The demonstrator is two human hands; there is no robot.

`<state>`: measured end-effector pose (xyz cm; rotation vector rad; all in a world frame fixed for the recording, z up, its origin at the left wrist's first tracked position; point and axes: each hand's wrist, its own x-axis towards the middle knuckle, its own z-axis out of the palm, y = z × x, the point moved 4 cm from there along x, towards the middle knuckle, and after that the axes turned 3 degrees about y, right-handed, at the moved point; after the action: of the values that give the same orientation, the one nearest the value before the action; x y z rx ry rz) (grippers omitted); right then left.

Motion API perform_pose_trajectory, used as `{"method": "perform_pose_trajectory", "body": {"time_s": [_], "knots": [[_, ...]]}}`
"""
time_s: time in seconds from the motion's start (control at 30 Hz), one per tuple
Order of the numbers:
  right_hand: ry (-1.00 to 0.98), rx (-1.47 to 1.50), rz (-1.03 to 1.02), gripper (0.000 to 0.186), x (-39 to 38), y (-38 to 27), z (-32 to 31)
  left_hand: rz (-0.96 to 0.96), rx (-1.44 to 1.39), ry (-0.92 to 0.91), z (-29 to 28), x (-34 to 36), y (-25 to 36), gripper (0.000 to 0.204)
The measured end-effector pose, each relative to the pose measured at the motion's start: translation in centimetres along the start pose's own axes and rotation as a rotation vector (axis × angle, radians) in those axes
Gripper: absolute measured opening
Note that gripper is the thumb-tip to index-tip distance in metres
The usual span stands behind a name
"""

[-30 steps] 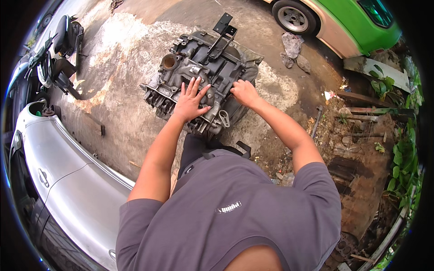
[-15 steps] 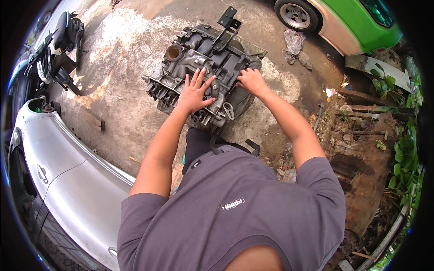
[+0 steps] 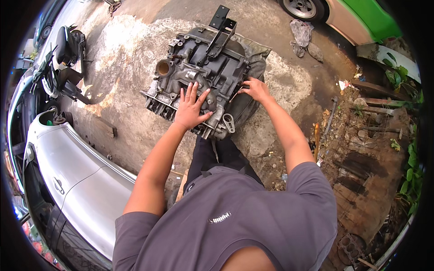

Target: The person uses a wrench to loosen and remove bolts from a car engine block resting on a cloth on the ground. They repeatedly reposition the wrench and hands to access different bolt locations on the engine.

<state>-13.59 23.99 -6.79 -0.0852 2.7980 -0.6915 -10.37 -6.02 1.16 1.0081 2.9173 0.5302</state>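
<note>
A grey, greasy car engine (image 3: 221, 72) stands in front of me on a dark cloth (image 3: 253, 74). A black metal bracket (image 3: 220, 34) sticks up at its far end, and a round brown-rimmed opening (image 3: 163, 68) shows on its left. My left hand (image 3: 192, 108) rests on the cast metal near side, fingers spread. At the engine's right edge, my right hand (image 3: 257, 89) has its thumb and fingers drawn together against the side. What lies between those fingertips is too small to make out. Close below them is a small metal link with an eye (image 3: 229, 123).
Left of me stands a silver car panel with a door handle (image 3: 58, 185), with a motorbike (image 3: 68, 63) beyond it. A green and beige vehicle (image 3: 348, 20) is at the far right. Crumpled cloth (image 3: 301, 34), planks (image 3: 379, 108) and leafy plants (image 3: 411, 167) lie along the right side.
My view has shifted a little, showing more of my legs. My left hand stays spread on the engine. The right hand has shifted slightly down along the engine's right edge.
</note>
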Motion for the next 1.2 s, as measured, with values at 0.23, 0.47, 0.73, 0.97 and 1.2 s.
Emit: {"method": "perform_pose_trajectory", "body": {"time_s": [0.23,0.47,0.73,0.97,1.2], "knots": [[0.064,0.276,0.107,0.061,-0.8,2.7,4.3,-0.004,-0.027,0.015,0.2,-0.1,-0.1,0.087],[-0.109,0.773,0.325,0.053,-1.8,4.1,12.3,0.001,-0.009,0.021,0.5,-0.2,-0.3,0.091],[-0.358,1.53,0.815,0.045,-8.3,-0.9,19.1,-0.002,0.005,0.005,0.5,-0.1,-0.3,0.091],[-0.3,1.774,0.778,0.04,-11.4,-3.1,17.6,-0.004,0.057,-0.024,0.2,0.0,0.0,0.091],[-0.031,1.482,0.541,0.025,-13.1,0.7,10.7,-0.02,0.027,-0.007,0.2,-0.1,0.0,0.09]]}}
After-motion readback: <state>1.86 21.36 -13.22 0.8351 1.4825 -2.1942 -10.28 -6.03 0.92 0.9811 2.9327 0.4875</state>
